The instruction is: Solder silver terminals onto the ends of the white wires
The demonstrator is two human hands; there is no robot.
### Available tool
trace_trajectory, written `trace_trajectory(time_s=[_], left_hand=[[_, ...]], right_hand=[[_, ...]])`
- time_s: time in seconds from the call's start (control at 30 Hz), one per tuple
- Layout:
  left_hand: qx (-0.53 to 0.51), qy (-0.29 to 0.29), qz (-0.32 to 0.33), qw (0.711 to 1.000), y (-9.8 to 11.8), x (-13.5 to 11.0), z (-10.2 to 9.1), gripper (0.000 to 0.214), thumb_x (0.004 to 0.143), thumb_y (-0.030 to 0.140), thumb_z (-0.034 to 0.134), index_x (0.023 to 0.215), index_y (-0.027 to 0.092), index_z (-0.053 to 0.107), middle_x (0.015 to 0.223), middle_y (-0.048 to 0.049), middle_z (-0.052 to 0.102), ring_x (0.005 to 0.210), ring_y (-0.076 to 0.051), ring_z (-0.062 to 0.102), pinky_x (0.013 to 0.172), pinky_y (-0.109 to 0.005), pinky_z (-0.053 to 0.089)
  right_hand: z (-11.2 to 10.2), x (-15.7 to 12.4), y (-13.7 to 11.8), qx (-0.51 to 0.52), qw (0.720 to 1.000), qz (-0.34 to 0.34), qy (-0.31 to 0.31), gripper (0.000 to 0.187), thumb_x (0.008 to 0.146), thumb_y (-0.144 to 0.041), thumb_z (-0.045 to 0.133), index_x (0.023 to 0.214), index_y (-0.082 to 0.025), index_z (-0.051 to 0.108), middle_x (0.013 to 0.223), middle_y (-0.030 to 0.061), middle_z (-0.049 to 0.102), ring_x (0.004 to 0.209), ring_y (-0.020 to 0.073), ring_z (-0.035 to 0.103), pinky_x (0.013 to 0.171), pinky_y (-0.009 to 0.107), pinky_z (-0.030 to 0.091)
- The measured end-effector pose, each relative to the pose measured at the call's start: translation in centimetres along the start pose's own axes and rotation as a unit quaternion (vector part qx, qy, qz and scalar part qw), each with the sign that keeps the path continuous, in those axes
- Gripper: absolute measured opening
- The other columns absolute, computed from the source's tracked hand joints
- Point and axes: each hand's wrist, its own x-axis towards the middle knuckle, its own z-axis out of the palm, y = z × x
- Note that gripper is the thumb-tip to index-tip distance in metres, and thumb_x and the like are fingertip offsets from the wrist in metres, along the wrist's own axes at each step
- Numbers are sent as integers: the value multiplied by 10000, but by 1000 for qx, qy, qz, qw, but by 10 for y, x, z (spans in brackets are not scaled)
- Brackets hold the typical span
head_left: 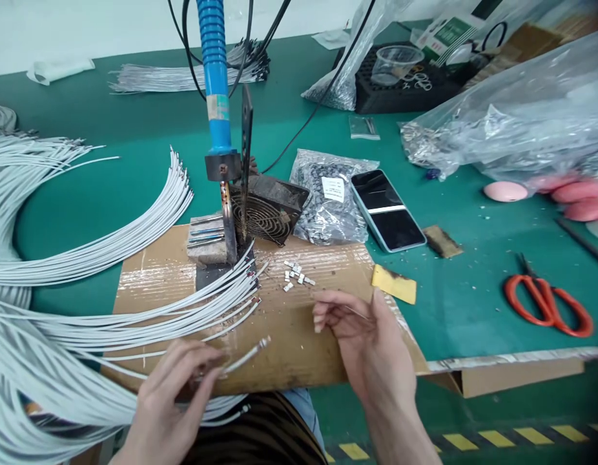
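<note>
Cable, thin, round and white with a small fitting on its tip (248, 357), looks pinched between the left hand's (161, 397) thumb and fingers, over the near edge of the brown cardboard sheet (299, 342). Right hand (369, 352) is half-curled, nothing visible in it, by the right edge. Probably light and bendy (tip's likely fiddly), so I'd grip just behind the fitting. White rectangular label (333, 188) on the clear plastic bag (323, 223): unreadable.

the cables (148, 323) are white, the cardboard (299, 342) brown, the table (473, 284) green.
</note>
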Motion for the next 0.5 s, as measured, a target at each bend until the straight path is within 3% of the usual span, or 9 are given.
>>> trace_trajectory(time_s=[0.03, 0.1, 0.2, 0.3, 0.4, 0.5], left_hand=[[57, 51, 5, 997, -8, -3, 2, 252, 932, 133, 702, 1151, 256, 725, 1047, -75, 719, 921, -227, 697, 837, -308, 549], [111, 97, 14, 989, -18, -7, 5, 273, 939, 117, 685, 1175, 255, 698, 1060, -74, 658, 953, -239, 673, 902, -337, 522], [143, 127, 26, 981, -22, -6, 3, 183, 951, 125, 649, 1065, 257, 704, 1052, -76, 605, 995, -264, 639, 912, -365, 499], [82, 83, 19, 993, -13, -3, -8, 115, 948, 160, 639, 984, 257, 689, 1047, -68, 646, 1043, -253, 659, 915, -315, 495], [-55, 57, -77, 994, 8, -3, -23, 62, 968, 243, 634, 988, 281, 679, 918, -21, 726, 840, -203, 695, 787, -247, 506], [-87, 4, -128, 988, 33, -3, -31, 54, 871, 355, 765, 885, 304, 758, 761, -6, 751, 657, -212, 658, 654, -263, 494]], right_hand=[[-5, 2, -1, -30, 999, -10, 19, 537, 930, -664, 634, 794, -198, 864, 687, 78, 768, 619, 164, 677, 582, 254, 574], [-11, 4, -1, -116, 992, -34, 42, 497, 938, -621, 649, 797, -187, 846, 717, 82, 773, 614, 169, 681, 579, 275, 582], [-10, 6, 1, -232, 970, -61, 43, 422, 911, -564, 696, 829, -172, 827, 748, 84, 777, 595, 184, 680, 582, 317, 588], [-1, 8, 5, -299, 950, -77, 38, 325, 867, -492, 751, 854, -176, 819, 720, 52, 745, 549, 169, 624, 553, 309, 540], [10, 12, 9, -364, 925, -101, 45, 249, 855, -442, 764, 852, -197, 808, 733, 34, 716, 602, 172, 595, 618, 315, 507], [21, 17, 13, -406, 905, -116, 56, 197, 801, -407, 805, 799, -212, 777, 726, 13, 679, 631, 174, 567, 674, 321, 482]])
